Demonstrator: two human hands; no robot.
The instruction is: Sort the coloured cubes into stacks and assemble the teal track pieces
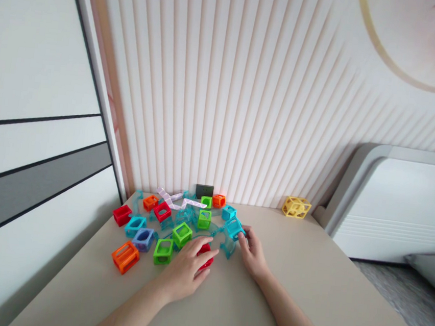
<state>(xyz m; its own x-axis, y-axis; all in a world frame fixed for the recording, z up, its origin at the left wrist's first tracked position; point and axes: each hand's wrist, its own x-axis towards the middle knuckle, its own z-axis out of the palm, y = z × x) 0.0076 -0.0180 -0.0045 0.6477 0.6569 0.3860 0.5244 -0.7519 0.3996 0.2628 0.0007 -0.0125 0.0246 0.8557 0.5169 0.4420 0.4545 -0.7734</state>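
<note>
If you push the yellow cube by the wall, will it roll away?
Probably not. The yellow cube has flat sides and sits square on the table, so it would likely slide rather than roll. Its faces are open frames with holes, so it is probably light and easy to lift. It looks like stiff plastic, unlikely to bend.

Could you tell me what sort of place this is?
Probably a bedroom or playroom at home: a beige table against a ribbed wall panel, strewn with toy cube blocks, and what looks like a bed alongside.
</note>
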